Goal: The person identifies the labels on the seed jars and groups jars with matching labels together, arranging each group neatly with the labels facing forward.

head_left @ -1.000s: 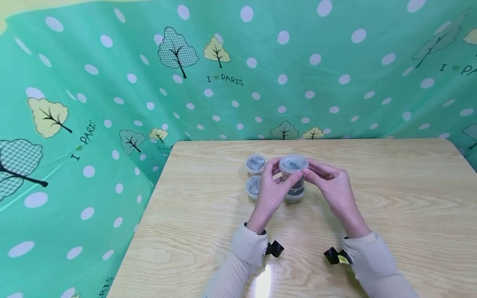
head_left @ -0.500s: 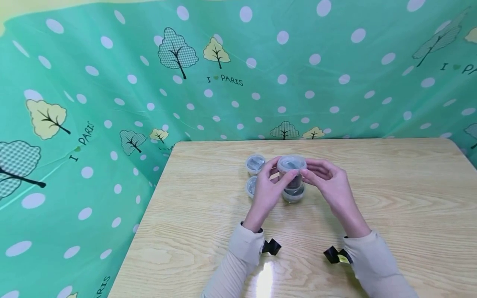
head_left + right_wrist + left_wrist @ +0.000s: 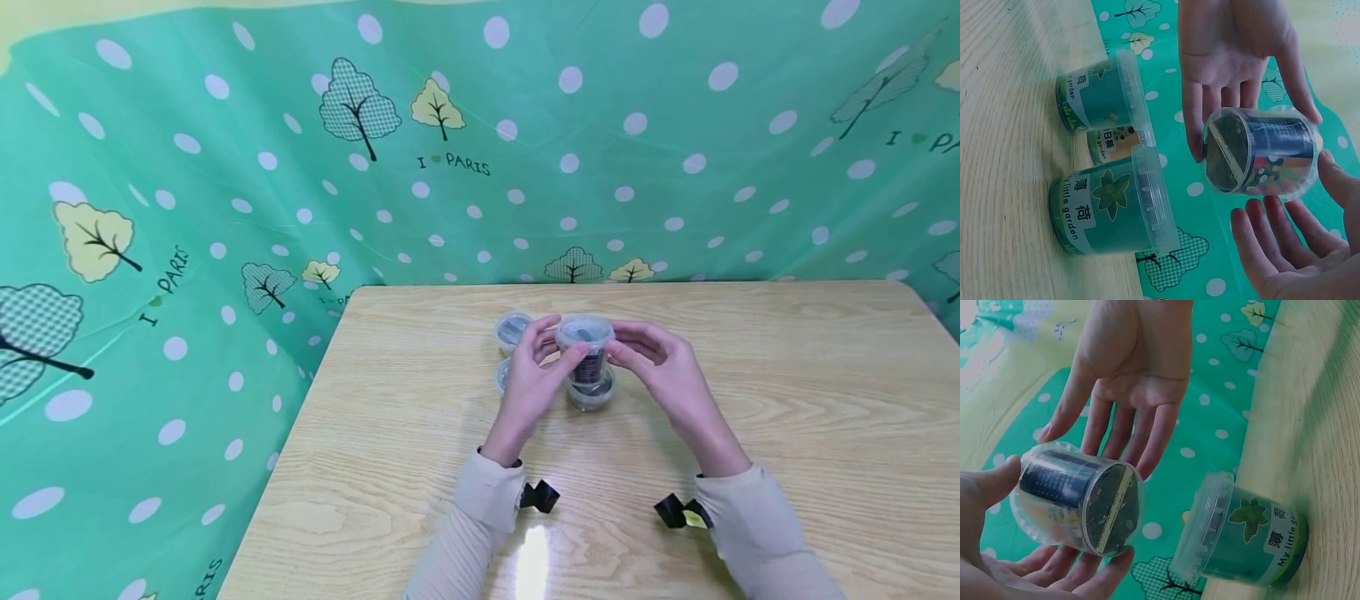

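Observation:
In the head view, my left hand (image 3: 534, 375) and right hand (image 3: 663, 362) hold a clear lidded plastic tub (image 3: 587, 333) between them, thumbs toward me near its lid. The left wrist view shows the tub's base (image 3: 1113, 512), dark inside with a pale strip across it. A dark printed panel (image 3: 1282, 137) runs along its side in the right wrist view. Just beneath the held tub stands another lidded tub (image 3: 591, 397). Seen from the left wrist, a green tub (image 3: 1260, 537) carries a leaf picture and the words "My little garden".
Two more tubs stand left of my hands, one farther back (image 3: 513, 332) and one (image 3: 502, 375) partly hidden by my left hand. An orange-labelled tub (image 3: 1110, 144) shows between green ones. The wooden table (image 3: 375, 467) meets a green dotted cloth (image 3: 480, 208) behind.
The held tub has shifted slightly left and turned between my fingers, so its dark panel now shows toward me. My left hand and forearm have moved a little left.

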{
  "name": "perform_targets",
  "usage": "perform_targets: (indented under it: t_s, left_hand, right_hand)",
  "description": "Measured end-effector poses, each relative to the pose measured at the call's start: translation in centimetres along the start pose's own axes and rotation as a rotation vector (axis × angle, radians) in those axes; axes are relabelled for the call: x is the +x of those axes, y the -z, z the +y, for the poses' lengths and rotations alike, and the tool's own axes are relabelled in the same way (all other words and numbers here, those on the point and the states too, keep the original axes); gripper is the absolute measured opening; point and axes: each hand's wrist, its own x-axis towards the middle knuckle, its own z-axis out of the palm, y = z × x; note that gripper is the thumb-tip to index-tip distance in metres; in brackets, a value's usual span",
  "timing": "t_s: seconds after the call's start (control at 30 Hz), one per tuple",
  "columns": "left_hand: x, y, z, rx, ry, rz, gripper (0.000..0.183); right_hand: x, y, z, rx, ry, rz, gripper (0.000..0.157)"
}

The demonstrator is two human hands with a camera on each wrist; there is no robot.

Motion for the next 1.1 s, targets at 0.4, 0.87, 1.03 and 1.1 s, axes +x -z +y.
perform_targets:
  t_s: [0.4, 0.87, 1.03, 1.1]
  left_hand:
    - [0.1, 0.7, 0.1, -0.035, -0.028, -0.100, 0.050]
    - [0.1, 0.3, 0.0, -0.036, -0.037, -0.026, 0.045]
    - [-0.1, 0.0, 0.3, 0.015, -0.036, 0.001, 0.052]
    - [-0.1, 0.0, 0.3, 0.033, -0.033, 0.006, 0.054]
  right_hand:
    - [-0.1, 0.1, -0.2, -0.020, -0.024, -0.157, 0.058]
    - [-0.1, -0.6, -0.3, -0.066, -0.015, -0.041, 0.059]
    - [-0.1, -1.0, -0.4, -0.029, -0.001, -0.001, 0.055]
    - [-0.2, -1.1, -0.4, -0.009, 0.004, 0.012, 0.054]
